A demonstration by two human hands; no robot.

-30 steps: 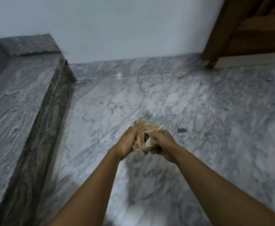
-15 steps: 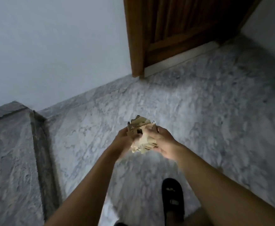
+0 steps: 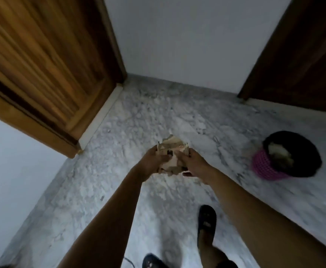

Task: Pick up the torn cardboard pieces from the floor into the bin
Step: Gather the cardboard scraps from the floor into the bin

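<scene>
A moment ago I see only the marble floor (image 3: 135,120) and a wooden door (image 3: 42,70) in front of me, and no bin. Now my view has turned and the bin (image 3: 264,171) comes into sight, a pink mesh basket with a black liner. Something pale lies already inside it, but it is too blurred for me to say what. For the task this means, I think, that the picking for this handful is finished and the carrying has begun. What remains is to bring the load over the bin and let it fall in.

The bundle of torn cardboard pieces (image 3: 172,149) has not moved in my hands. It is up in the air, well apart from the bin and to the left of it, not yet above the rim.

My grip is clamped on the bundle from both sides. The left hand (image 3: 151,161) holds the side that is farther from the bin, with the thumb lying across the top of the pieces. The right hand (image 3: 196,165) holds the side nearer to the bin, the fingers curled under and around. Some ragged edges stick out above and below the grip, so a loose piece could slip out before I reach the bin. I judge I should keep both hands pressed together until then.
</scene>
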